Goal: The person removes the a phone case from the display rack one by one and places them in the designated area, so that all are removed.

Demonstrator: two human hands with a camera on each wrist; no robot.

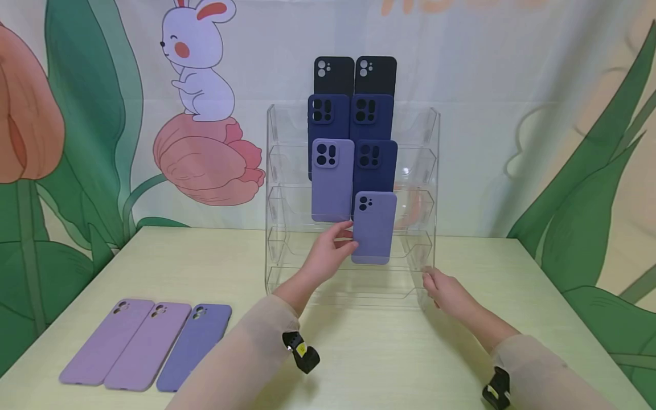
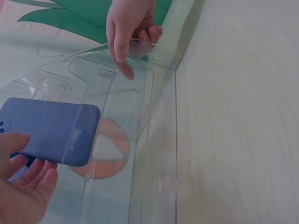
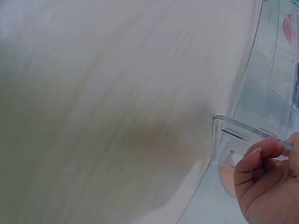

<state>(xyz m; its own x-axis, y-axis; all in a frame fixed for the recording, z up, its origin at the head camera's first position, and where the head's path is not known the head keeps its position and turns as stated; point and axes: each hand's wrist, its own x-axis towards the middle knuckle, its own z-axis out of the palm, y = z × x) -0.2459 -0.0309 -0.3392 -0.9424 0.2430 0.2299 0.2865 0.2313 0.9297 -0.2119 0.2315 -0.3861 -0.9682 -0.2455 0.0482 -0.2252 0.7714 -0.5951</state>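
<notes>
A clear acrylic tiered display rack (image 1: 271,171) stands on the table with phone cases leaning in its tiers. My left hand (image 1: 328,250) pinches the left edge of a lavender phone case (image 1: 375,228) at the front right of the group. In the left wrist view, the thumb of my left hand (image 2: 21,186) lies over this phone case (image 2: 56,130) and the fingers are beneath it. My right hand (image 1: 448,290) grips the rack's right side near its lower front. In the right wrist view, my right hand (image 3: 271,182) has its fingers curled at the rack's clear edge (image 3: 243,128).
Higher in the rack stand another lavender case (image 1: 332,193), three dark blue cases (image 1: 376,171) and two black cases (image 1: 376,80). On the table (image 1: 348,364) at left lie two pinkish-purple cases (image 1: 146,347) and a blue-violet case (image 1: 197,344). A printed cloth (image 1: 476,142) hangs behind.
</notes>
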